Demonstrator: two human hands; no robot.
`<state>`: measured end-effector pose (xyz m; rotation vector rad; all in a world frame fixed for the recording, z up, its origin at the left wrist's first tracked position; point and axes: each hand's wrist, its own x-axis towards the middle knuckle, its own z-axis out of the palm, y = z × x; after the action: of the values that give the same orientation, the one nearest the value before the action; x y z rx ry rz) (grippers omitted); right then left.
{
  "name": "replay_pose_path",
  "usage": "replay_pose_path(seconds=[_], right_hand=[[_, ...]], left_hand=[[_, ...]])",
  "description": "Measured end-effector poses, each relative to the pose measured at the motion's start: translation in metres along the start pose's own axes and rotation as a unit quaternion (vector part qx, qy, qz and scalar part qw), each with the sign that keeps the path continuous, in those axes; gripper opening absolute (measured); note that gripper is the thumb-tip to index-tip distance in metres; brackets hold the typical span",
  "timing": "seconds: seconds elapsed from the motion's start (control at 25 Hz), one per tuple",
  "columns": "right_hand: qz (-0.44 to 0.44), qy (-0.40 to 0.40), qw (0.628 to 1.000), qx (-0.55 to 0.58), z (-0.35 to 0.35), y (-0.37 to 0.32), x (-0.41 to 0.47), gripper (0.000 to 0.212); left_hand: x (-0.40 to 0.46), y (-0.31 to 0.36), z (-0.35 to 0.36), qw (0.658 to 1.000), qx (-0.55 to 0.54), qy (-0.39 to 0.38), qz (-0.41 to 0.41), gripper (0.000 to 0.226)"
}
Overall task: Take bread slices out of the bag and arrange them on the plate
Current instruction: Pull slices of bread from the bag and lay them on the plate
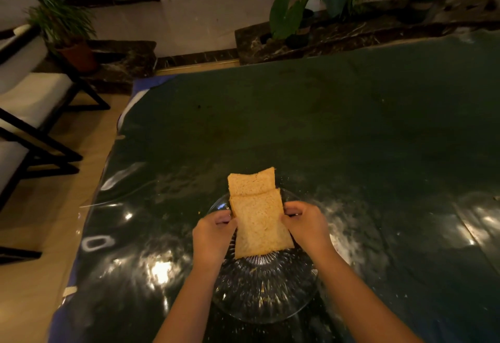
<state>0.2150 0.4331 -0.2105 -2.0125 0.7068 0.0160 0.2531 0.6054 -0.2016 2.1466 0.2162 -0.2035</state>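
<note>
Two bread slices sit over the far half of a clear glass plate, which rests on a dark, glossy surface covered in shiny film and scattered crumbs. The near slice is held from both sides: the left hand pinches its edge at 9 o'clock, and the right hand pinches the opposite edge at 3 o'clock, so each grip is clamped on that slice. The far slice lies at 12 o'clock from the held one, partly tucked beneath it and reaching past the plate's far rim. The near half of the plate, toward 6 o'clock, is bare glass with crumbs. No bag shows in the view. Potted plants stand on a marble ledge beyond the surface toward 12 o'clock, and dark-framed chairs with pale cushions stand at 9 o'clock on the tan floor
</note>
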Motion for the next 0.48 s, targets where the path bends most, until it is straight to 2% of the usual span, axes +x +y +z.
replay_pose_path(seconds=[0.16, 0.32, 0.48], right_hand=[[-0.004, -0.007, 1.0, 0.024, -0.026, -0.018, -0.021, 0.03], [-0.057, -0.019, 0.996, 0.062, -0.082, -0.045, -0.057, 0.031], [-0.121, 0.021, 0.988, 0.091, -0.168, -0.059, -0.1, 0.031]], left_hand=[[-0.027, 0.027, -0.018, 0.999, 0.003, -0.023, 0.026, 0.031], [-0.07, 0.08, -0.03, 0.991, 0.023, -0.064, 0.117, 0.037], [-0.128, 0.155, -0.024, 0.973, 0.033, -0.086, 0.211, 0.036]])
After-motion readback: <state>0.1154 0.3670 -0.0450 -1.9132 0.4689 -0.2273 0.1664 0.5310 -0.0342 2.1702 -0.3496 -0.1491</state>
